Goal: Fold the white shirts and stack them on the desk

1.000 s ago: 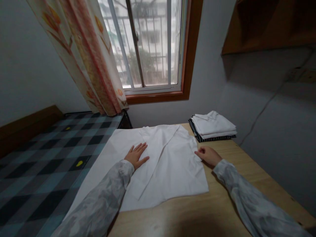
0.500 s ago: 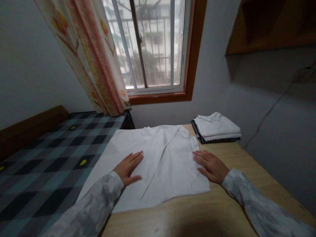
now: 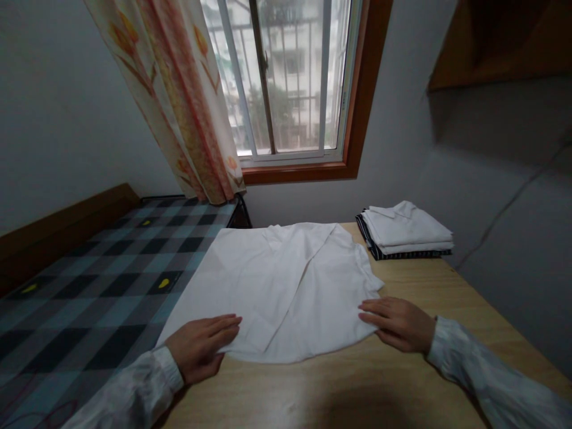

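Observation:
A white shirt (image 3: 268,280) lies spread on the wooden table, with a long diagonal fold line across its middle. My left hand (image 3: 203,342) is at its near left edge, fingers over the cloth and thumb tucked below, gripping the hem. At the near right corner, my right hand (image 3: 400,325) has its fingertips on top of the fabric and its thumb low at the edge, pinching it. The cloth under both hands is partly hidden.
Folded white garments (image 3: 406,226) rest on dark striped cloth at the table's (image 3: 313,393) far right. A bed with a checked cover (image 3: 111,286) adjoins the left side. Beyond are a curtain (image 3: 179,101) and a window (image 3: 290,89); a wooden shelf (image 3: 504,53) hangs at upper right.
Both hands have come nearer, from lying open on the shirt to its near edge, and closed on it. The near left part of the hem has shifted away from me.

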Action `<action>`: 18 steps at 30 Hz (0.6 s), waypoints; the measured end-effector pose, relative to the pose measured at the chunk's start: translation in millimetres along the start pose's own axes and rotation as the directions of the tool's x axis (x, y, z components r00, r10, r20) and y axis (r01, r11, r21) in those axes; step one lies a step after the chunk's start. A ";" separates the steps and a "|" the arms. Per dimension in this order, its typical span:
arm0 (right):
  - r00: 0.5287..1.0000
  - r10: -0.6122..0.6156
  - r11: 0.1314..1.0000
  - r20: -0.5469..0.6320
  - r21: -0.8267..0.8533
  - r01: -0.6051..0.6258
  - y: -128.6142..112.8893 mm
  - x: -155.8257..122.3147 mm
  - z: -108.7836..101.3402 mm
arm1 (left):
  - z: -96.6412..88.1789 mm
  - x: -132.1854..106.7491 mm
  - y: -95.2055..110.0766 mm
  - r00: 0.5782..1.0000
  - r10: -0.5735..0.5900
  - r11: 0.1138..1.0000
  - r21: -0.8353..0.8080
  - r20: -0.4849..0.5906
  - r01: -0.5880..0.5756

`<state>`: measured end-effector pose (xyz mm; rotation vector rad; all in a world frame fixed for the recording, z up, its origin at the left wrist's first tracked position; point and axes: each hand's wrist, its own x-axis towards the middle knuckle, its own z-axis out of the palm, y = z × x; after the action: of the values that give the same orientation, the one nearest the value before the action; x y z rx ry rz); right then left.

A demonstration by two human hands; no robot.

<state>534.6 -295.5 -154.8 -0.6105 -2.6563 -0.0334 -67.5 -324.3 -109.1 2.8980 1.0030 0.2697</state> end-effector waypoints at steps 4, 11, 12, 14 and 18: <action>1.000 0.024 1.000 -0.008 0.000 -0.024 5.2 -6.0 0.3 | -6.5 -9.5 -6.3 0.997 -0.072 0.997 0.027 0.032 0.071; 0.994 0.114 0.994 -0.004 0.000 -0.114 8.2 -11.6 2.1 | -18.0 -34.5 -26.2 0.968 -0.251 0.966 0.054 -0.023 0.252; 0.990 0.137 0.990 -0.014 0.023 -0.137 8.2 -11.3 2.3 | -19.4 -38.3 -28.9 0.963 -0.267 0.961 0.065 -0.034 0.269; 0.974 0.225 0.971 -0.034 0.096 -0.221 8.0 -8.9 1.2 | -22.1 -44.6 -31.4 0.952 -0.301 0.948 0.092 -0.056 0.305; 0.892 0.450 0.876 -0.052 0.221 -0.429 7.0 3.2 -4.1 | -25.6 -50.9 -24.5 0.938 -0.321 0.931 0.136 -0.131 0.338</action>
<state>536.5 -288.3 -150.3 -1.0947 -2.3221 0.3283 -126.5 -336.4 -94.2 2.8037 1.5723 0.3409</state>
